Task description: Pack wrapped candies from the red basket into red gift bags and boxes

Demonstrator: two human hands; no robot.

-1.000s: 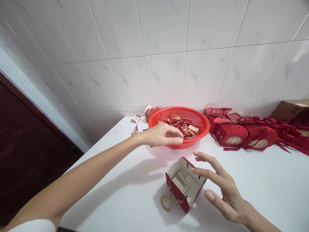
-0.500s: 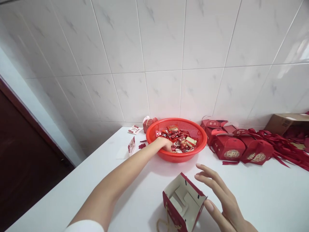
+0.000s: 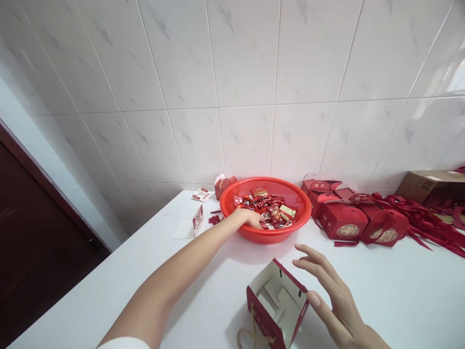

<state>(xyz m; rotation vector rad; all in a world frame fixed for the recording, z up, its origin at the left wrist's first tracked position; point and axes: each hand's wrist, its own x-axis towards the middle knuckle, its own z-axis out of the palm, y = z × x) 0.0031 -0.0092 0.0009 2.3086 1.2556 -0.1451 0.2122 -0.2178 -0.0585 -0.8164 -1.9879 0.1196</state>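
My left hand reaches into a red plastic colander basket. Its fingers are closed at a small wrapped candy among many wrapped candies in red and gold; part of the fingers is hidden. In front of the basket stands an open dark red gift box, pale inside, with a twisted cord handle hanging at its left side. My right hand is open on the right of this box, fingers spread, its thumb tip at the box's corner. White flaps show inside the box.
Several closed red gift boxes stand right of the basket, beside a heap of red ribbons and a brown carton. Left of the basket are a printed card and another small red box. A tiled wall borders the white table.
My left hand has shifted slightly to the right in the basket, its fingers drawn together at a candy. My right hand and the open box are nearly unmoved.
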